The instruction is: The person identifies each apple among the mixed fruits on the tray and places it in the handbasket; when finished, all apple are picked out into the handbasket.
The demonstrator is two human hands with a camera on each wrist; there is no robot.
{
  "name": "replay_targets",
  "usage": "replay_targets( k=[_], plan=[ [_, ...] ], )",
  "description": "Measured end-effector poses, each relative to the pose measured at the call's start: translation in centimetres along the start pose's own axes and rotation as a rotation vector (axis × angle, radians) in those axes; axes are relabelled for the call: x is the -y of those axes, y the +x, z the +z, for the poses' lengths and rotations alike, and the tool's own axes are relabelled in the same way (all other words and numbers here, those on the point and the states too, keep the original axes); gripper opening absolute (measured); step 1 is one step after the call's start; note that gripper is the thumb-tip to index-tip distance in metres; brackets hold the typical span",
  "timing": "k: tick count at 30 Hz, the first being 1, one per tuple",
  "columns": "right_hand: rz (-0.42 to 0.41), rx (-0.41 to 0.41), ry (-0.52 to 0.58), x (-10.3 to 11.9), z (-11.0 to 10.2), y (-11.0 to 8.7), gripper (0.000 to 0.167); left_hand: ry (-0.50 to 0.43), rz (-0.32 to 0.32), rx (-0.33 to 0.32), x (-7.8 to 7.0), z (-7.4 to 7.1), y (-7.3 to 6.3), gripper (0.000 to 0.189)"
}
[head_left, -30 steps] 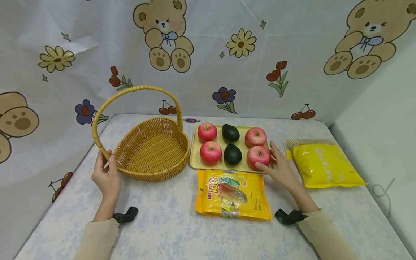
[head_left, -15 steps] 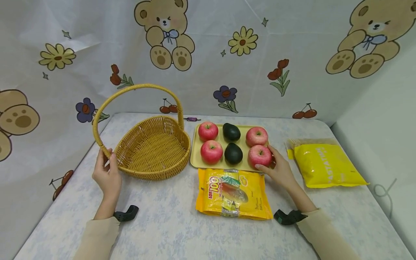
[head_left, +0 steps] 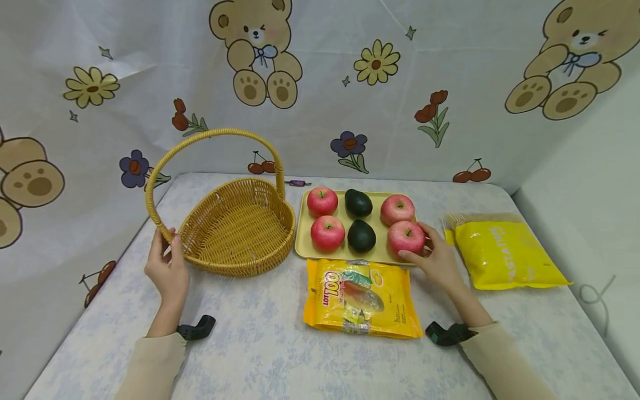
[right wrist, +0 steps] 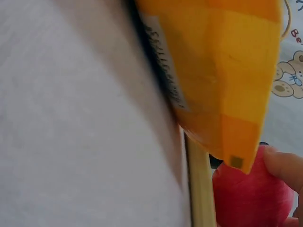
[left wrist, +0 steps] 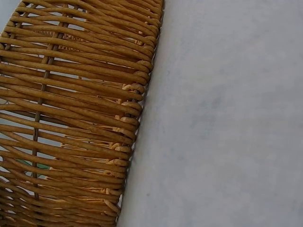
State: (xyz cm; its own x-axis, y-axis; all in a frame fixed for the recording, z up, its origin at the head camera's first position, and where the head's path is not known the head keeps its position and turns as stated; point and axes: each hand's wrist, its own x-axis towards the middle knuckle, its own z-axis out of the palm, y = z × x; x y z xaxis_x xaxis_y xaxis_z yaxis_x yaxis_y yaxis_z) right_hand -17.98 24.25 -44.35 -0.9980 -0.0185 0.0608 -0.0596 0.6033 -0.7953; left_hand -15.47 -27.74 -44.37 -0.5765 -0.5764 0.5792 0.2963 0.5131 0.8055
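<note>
In the head view my left hand [head_left: 169, 272] holds the lower left end of the arched handle of a yellow-brown wicker basket [head_left: 240, 266]. The basket's woven side [left wrist: 80, 123] fills the left of the left wrist view. My right hand [head_left: 440, 264] grips the front right red apple [head_left: 406, 238] from its right side, thumb in front and fingers behind. That apple [right wrist: 251, 194] also shows under the thumb in the right wrist view. It is at the right edge of a pale yellow tray [head_left: 382, 256], which bears several apples and two dark green avocados [head_left: 361, 236].
A yellow-orange snack packet [head_left: 362, 300] with a mango picture lies just in front of the tray. To the right lies a bright yellow pasta bag [head_left: 507, 253]. A patterned cloth [head_left: 320, 83] stands behind the table, and a white wall is on the right.
My right hand has closed from beside the front right apple to a grip round it. The apple has shifted slightly right and up. My left hand stays on the basket handle.
</note>
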Motion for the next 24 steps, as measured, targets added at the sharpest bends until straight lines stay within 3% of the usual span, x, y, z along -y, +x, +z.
replay_targets(
  k=[5,14,24],
  plan=[
    [0.033,0.003,0.002,1.1,-1.2,-0.2,0.095,-0.012,-0.003,0.001,0.0,0.1,-0.1,0.037],
    [-0.047,0.048,0.087,5.9,-1.9,1.2,0.086,-0.011,-0.001,-0.004,0.2,0.3,0.1,0.039],
    [-0.175,0.148,0.180,12.6,1.4,3.9,0.080,-0.009,0.005,-0.004,0.2,0.1,-0.1,0.038]
  ],
)
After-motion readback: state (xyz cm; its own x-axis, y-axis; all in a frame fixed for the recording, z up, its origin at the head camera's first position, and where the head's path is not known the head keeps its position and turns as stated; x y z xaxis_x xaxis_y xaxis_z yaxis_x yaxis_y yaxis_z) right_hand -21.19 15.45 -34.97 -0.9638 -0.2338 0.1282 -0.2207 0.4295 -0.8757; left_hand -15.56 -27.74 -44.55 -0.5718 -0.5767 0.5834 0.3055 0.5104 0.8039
